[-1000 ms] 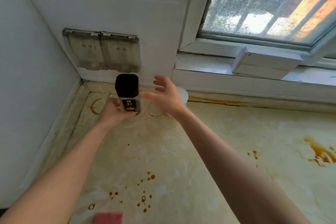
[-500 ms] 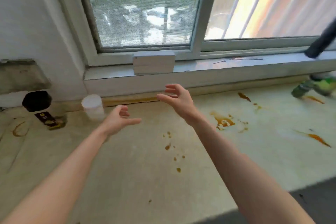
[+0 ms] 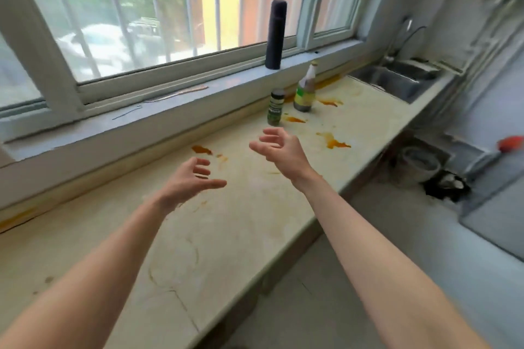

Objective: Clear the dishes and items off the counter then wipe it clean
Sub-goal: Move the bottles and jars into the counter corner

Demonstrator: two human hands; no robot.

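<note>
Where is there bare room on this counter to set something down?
Bare: the counter between the left hand and its front edge, and the strip between orange spill and sink. Crowded: around the small jar and glass bottle.

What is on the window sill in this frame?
A tall dark flask stands upright on the sill. Further left lie a thin reddish stick and a bent wire. Only the spot behind the flask is hidden.

The pale cream veined stone counter [image 3: 255,235] carries orange-brown splashes [image 3: 333,144] across the frame's middle. Above centre stand a small green-labelled jar with dark cap [image 3: 275,108], a glass bottle with a yellow-green label [image 3: 304,91], and a tall matte black cylinder [image 3: 275,34] on the pale grey window sill [image 3: 170,116].
</note>
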